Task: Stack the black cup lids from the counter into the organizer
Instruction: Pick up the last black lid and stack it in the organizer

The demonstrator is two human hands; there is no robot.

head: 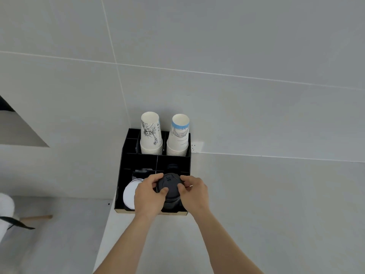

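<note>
Grey counter, both hands gripping black lids

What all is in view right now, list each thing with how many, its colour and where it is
organizer: one, black, on the counter against the wall
paper cup stacks: two, white with prints, upside down in the organizer's back slots, left and right
white lids: a stack, count unclear, front left slot
black lids: a stack, count unclear, held over the front right slot
wall socket: one, white, right of the organizer
counter: one, pale grey
left hand: one, fingers on the black lids
right hand: one, fingers on the black lids
</note>
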